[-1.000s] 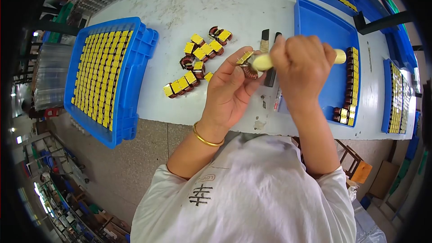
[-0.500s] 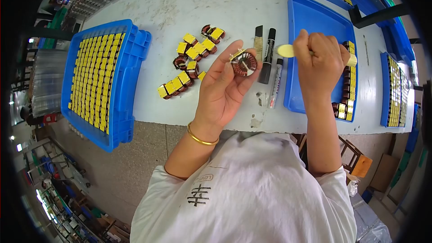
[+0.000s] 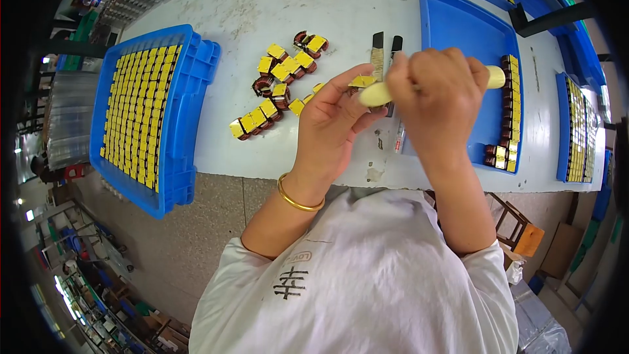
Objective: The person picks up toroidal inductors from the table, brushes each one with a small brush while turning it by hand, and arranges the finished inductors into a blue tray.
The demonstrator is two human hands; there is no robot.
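My left hand (image 3: 327, 124) grips a toroidal coil (image 3: 362, 81) with a yellow base, mostly hidden now behind my right hand's tool. My right hand (image 3: 436, 101) is closed round a pale yellow handled tool (image 3: 376, 95); its rounded end overlaps the coil, though whether they touch I cannot tell. The tool's thicker end (image 3: 496, 77) sticks out on the other side of my fist. Left of my hands, several loose toroidal coils (image 3: 263, 113) with yellow bases lie on the table.
A blue tray (image 3: 436, 13) on the right holds a column of coils along its edge. Stacked blue trays (image 3: 187, 92) on the left carry rows of yellow-based coils. A tape-wrapped blade (image 3: 377, 56) and a black marker (image 3: 397, 44) lie beyond my hands, partly covered.
My right hand has moved left with the tool, bringing its rounded end over the coil. The coil has turned in my left hand, so its yellow base shows more.
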